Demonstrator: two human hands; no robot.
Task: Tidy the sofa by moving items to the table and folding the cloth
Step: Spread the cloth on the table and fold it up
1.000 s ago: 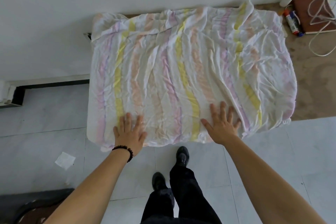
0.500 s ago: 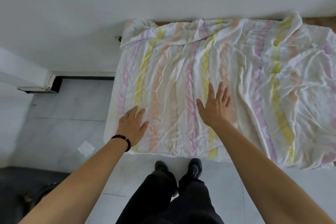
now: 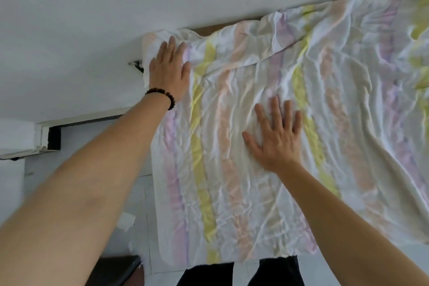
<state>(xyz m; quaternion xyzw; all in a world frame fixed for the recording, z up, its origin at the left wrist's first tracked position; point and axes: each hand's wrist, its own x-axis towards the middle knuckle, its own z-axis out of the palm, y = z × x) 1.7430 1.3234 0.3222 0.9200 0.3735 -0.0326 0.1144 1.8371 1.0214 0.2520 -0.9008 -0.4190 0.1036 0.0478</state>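
Note:
A large white cloth (image 3: 348,123) with pastel pink, yellow and peach stripes lies spread flat and wrinkled over the sofa, its near edge hanging over the front. My left hand (image 3: 169,69), with a dark bead bracelet on the wrist, rests flat with fingers spread on the cloth's far left corner by the wall. My right hand (image 3: 276,137) presses flat, fingers apart, on the middle of the cloth. Neither hand grips the fabric.
A white wall (image 3: 92,18) runs along the far side of the sofa. Grey tiled floor (image 3: 144,227) lies to the left, with a small white paper scrap (image 3: 126,220) on it. A dark object (image 3: 113,269) sits at the bottom left. My dark trousers (image 3: 239,274) show below the cloth's edge.
Both hands slid away from the near edge across the cloth; the left hand reached up to the far left corner, the right to the middle. The view shifted left and closer.

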